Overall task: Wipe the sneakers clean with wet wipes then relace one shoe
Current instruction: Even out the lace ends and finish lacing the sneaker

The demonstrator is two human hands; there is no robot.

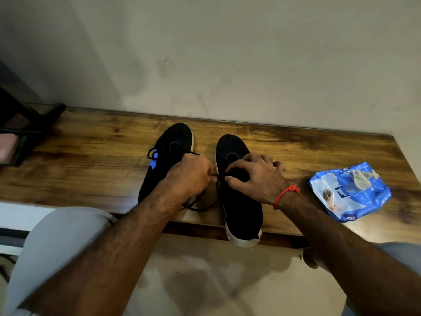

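Note:
Two black sneakers with white soles and blue side marks stand toes away from me on a wooden bench (95, 156). The left sneaker (173, 144) is partly covered by my left hand (192, 173), which pinches a black lace (200, 205) between the two shoes. The right sneaker (241, 213) has its heel over the bench's front edge. My right hand (252, 176) rests curled on its lacing area, fingers bent round the tongue and thumb close to the lace. A blue wet wipes pack (350, 192) lies on the bench at the right, with a crumpled used wipe (361, 179) on top.
A pale wall runs directly behind the bench. A dark stand or frame (25, 128) sits at the bench's far left end. My knees in light trousers (61, 242) are below the front edge, over a pale tiled floor.

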